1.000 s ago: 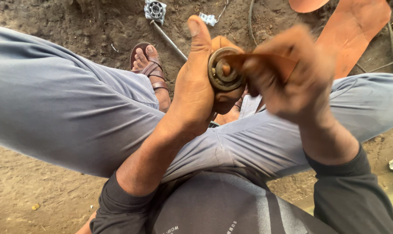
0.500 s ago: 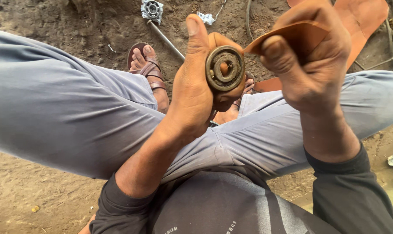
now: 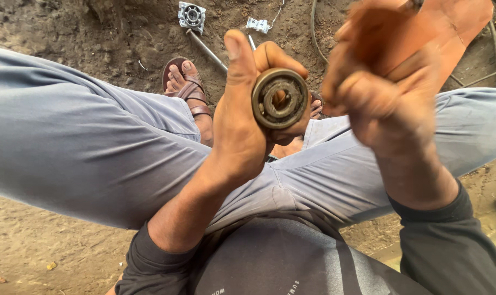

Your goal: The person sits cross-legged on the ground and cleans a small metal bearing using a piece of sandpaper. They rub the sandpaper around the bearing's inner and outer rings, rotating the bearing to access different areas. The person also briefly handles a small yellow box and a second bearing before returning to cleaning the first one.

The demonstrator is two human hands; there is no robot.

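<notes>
My left hand [image 3: 242, 125] grips a dirty round metal bearing [image 3: 280, 98], its ring face turned up to me and my thumb raised beside it. To the right, my right hand [image 3: 390, 104] is blurred and closed on a reddish-brown sheet [image 3: 392, 38], likely sandpaper, held just clear of the bearing. Both hands hover above my crossed legs in grey trousers [image 3: 95, 147].
Bare dirt ground lies all around. A second bearing in a square metal housing [image 3: 191, 15] and a thin metal rod [image 3: 207, 49] lie ahead. My sandalled foot [image 3: 185, 84] rests on the dirt. An orange sheet [image 3: 461, 27] lies at top right, with cables [image 3: 485, 76] beside it.
My right hand with the reddish sheet has lifted off the bearing and moved right and up. The bearing's face now shows fully in my left hand.
</notes>
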